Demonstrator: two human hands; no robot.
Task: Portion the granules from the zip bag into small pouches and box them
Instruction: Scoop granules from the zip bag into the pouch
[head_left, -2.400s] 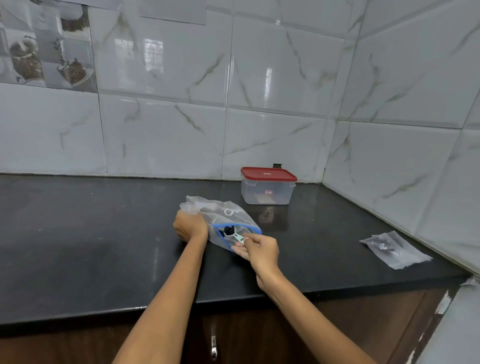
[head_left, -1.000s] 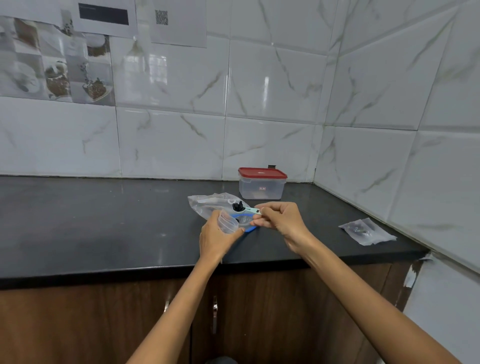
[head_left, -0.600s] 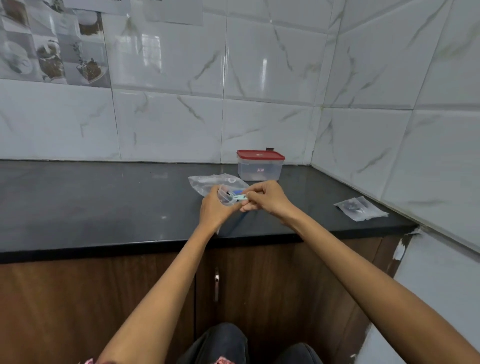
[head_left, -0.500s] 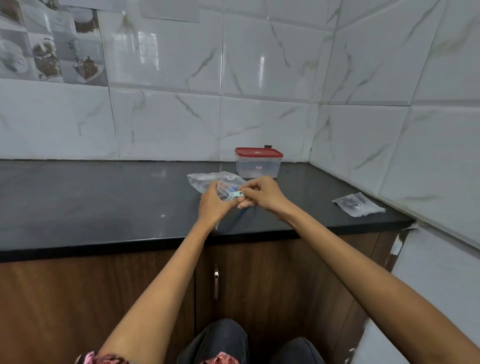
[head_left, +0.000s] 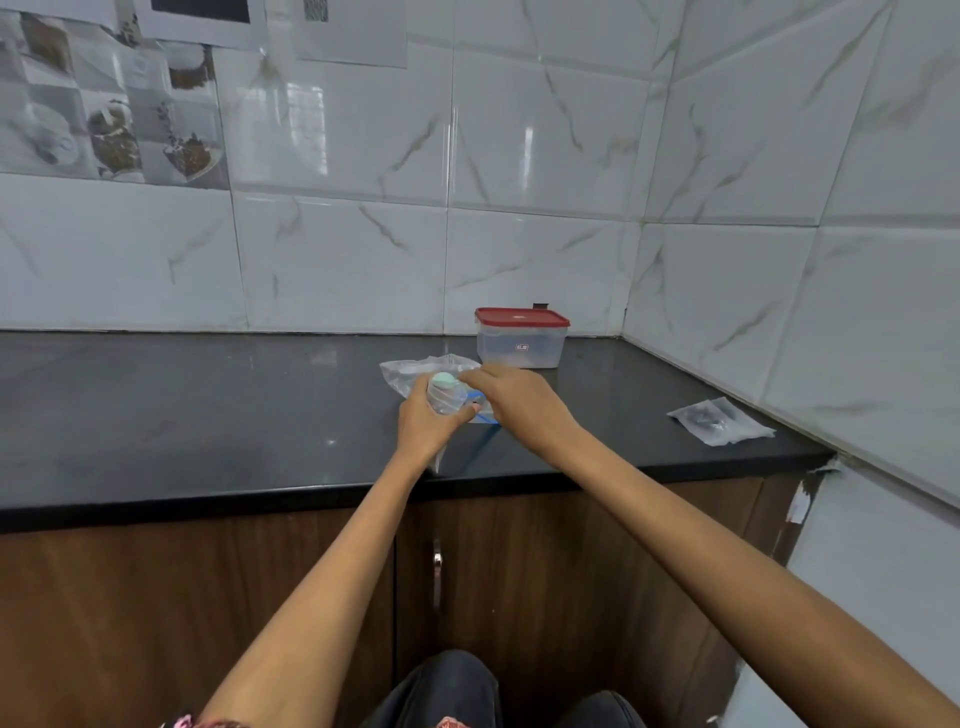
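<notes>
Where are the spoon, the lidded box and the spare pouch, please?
spoon (head_left: 444, 380), head view, back of its bowl.
box (head_left: 521, 345), head view, its clear front wall.
pouch (head_left: 722, 421), head view, its middle.

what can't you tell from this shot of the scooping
Head view only:
- Granules in the spoon: its bowl faces away.
- Fill of the small pouch: the left hand wraps it.
- Spoon handle: under the right hand.
- Box contents: frosted walls, lid on.
- Box label: too small.

Glossy marbled wall tiles (head_left: 540, 150) back a polished black countertop (head_left: 208, 405), wood-grain cabinet doors (head_left: 156, 597), and seemingly clear plastic, red-lidded box (head_left: 521, 339).
</notes>
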